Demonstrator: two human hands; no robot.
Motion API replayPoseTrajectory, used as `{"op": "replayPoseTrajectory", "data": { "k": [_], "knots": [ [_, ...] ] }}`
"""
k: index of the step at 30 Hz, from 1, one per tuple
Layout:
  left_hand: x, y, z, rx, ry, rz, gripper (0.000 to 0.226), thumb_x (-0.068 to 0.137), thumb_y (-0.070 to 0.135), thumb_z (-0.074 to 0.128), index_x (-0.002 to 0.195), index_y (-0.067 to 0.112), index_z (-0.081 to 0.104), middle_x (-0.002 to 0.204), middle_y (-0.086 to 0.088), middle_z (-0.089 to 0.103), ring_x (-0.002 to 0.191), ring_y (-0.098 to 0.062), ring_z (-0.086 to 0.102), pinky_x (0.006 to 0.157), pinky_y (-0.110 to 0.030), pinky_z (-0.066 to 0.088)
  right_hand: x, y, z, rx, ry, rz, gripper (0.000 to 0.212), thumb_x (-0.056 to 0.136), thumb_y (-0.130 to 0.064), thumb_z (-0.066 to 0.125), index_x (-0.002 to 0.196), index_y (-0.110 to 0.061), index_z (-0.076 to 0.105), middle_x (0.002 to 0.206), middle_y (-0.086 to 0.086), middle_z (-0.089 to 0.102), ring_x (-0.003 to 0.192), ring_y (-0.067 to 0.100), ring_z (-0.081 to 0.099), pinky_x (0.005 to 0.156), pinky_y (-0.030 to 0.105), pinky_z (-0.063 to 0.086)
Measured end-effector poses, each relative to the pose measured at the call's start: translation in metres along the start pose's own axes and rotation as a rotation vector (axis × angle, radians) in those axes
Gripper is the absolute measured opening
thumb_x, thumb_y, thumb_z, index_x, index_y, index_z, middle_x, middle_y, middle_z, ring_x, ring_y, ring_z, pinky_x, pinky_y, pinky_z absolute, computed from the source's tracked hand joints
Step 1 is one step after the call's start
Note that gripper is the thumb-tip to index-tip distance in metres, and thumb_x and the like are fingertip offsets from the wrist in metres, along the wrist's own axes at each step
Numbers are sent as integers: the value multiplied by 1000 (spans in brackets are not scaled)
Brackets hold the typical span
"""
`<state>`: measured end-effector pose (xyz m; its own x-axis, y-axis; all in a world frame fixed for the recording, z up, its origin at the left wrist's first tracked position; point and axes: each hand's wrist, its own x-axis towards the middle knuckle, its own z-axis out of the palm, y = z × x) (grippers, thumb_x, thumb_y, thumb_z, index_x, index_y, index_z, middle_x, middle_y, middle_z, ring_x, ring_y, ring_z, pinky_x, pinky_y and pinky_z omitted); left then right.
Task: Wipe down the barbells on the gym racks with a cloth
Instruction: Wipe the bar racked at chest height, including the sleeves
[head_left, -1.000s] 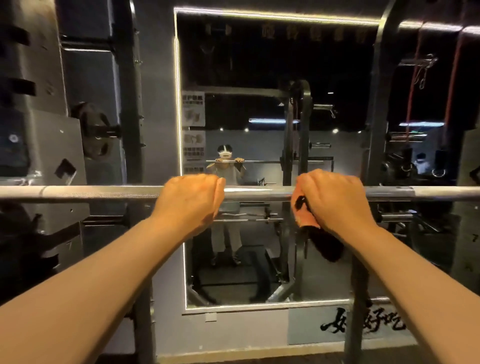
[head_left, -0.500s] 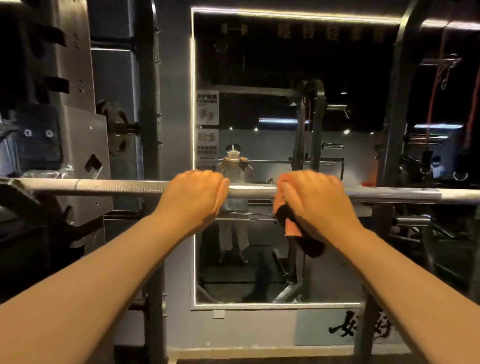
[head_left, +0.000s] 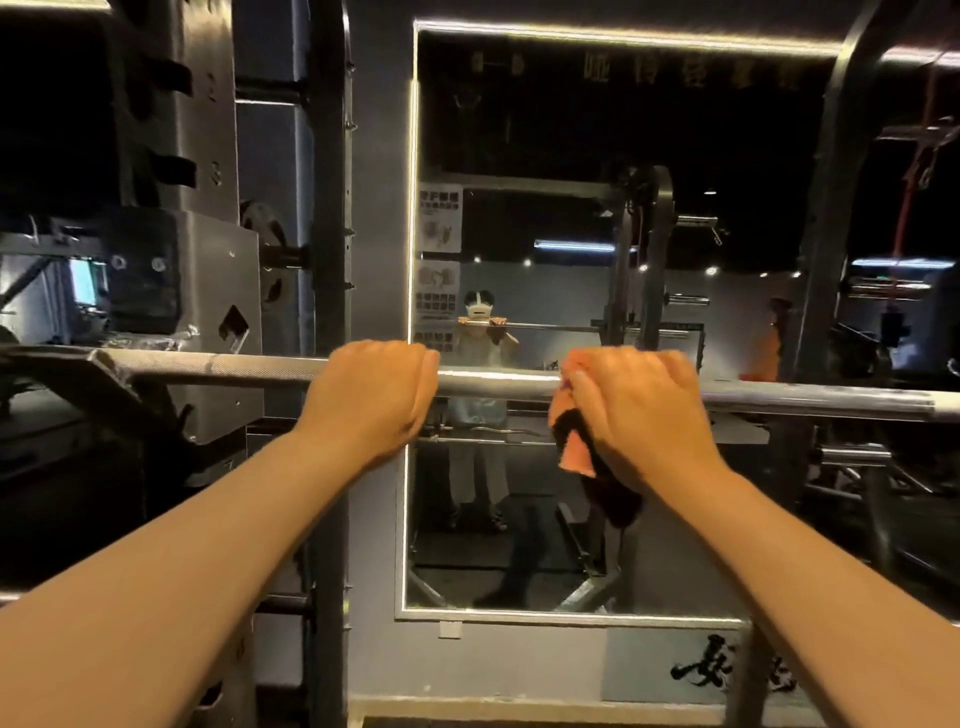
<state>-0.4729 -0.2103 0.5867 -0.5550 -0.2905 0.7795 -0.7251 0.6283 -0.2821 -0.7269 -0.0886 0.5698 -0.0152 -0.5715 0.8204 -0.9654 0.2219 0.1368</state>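
Mirror (head_left: 571, 156) sits behind the barbell (head_left: 498, 382), rack upright (head_left: 327, 208) behind its left end. Left hand (head_left: 371, 397) clenches the bare bar, probably just steadying it. Right hand (head_left: 631, 410) grips the cloth (head_left: 574, 452) around the bar to wipe, tail dangling below.

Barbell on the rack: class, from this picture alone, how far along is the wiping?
Done: nothing provable; the barbell shows no clearly cleaned part. In hand: the right hand grips the orange cloth around it, while the left hand grips bare steel. Left: probably the knurled stretch beyond the left hand.
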Motion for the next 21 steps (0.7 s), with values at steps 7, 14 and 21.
{"op": "replayPoseTrajectory", "data": {
  "k": [7,14,21],
  "knots": [
    [-5,-15,5,12,124,-88,28,96,27,35,74,21,51,64,7,41,55,-15,37,87,-47,53,17,-80,2,69,79,112,31,103,-38,34,98,-23,60,90,-3,59,91,24,61,88,42,47],
    [-9,-25,13,-42,169,-54,29,100,29,37,79,19,56,69,8,40,60,-13,36,80,-42,52,15,-72,1,155,-34,-93,45,105,-49,29,134,-24,52,125,2,63,114,26,58,102,45,42],
    [-7,-19,18,-137,207,-130,50,103,38,19,77,21,59,69,6,52,64,-17,48,106,-45,45,48,-109,7,34,-19,227,42,104,-41,25,96,-22,61,82,-7,52,74,19,50,72,35,35]
  ]
}}
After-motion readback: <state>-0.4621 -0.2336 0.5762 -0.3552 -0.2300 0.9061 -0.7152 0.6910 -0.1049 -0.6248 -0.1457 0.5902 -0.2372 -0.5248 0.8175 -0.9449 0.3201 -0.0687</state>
